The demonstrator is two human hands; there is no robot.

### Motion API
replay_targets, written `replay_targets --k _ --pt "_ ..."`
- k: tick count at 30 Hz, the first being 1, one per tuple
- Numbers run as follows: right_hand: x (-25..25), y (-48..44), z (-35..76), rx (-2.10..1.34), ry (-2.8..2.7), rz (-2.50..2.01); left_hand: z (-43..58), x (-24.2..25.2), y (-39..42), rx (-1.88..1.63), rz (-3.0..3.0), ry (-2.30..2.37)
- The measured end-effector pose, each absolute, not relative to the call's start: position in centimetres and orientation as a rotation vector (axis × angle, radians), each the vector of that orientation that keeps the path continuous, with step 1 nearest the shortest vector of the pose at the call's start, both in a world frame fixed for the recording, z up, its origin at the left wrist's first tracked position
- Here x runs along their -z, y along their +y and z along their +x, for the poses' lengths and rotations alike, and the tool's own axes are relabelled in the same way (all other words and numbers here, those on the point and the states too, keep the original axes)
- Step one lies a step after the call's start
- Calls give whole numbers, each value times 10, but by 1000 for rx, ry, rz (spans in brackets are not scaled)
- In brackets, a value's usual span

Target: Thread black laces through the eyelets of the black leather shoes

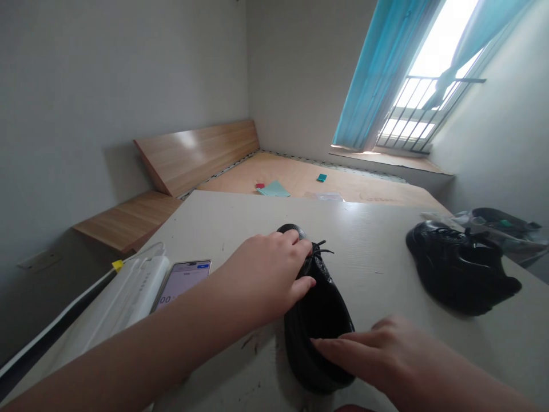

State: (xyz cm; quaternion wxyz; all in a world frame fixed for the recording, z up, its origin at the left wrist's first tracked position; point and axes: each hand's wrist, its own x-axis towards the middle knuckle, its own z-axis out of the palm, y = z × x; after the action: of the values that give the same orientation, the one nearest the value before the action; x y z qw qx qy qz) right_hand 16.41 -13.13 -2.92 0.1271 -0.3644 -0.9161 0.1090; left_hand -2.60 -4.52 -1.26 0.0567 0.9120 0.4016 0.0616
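A black lace-up shoe rests upright on the white table, its toe pointing away and its opening facing me. My left hand grips the shoe near the laces, with the fingers over the front and the thumb at the opening. At the heel end, my right hand pinches the right rim of the opening, its fingertips reaching inside. The other black shoe lies at the right of the table, apart from both hands.
A lit phone and a white plastic case are at the left of the table. Behind stands a bed with small papers on it. A clear plastic bag is beyond the right shoe.
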Motion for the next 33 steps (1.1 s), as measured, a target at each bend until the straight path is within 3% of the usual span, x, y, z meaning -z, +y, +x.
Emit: replay_targets --k 4,7,13,26,33 --pt "17 -90 179 -785 -2329 -1002 -20 19 -43 -258 2730 1236" --pt "43 -51 195 -551 -1790 -1168 -17 24 -42 -296 2682 1235" --pt "95 -32 192 -683 -1972 -1190 -17 30 -34 -384 2597 1193" --pt "81 -45 198 -823 -2039 -1101 -14 25 -43 -265 2492 1052" --pt "76 -50 193 -657 -2135 -1030 -13 26 -45 -240 2601 1035"
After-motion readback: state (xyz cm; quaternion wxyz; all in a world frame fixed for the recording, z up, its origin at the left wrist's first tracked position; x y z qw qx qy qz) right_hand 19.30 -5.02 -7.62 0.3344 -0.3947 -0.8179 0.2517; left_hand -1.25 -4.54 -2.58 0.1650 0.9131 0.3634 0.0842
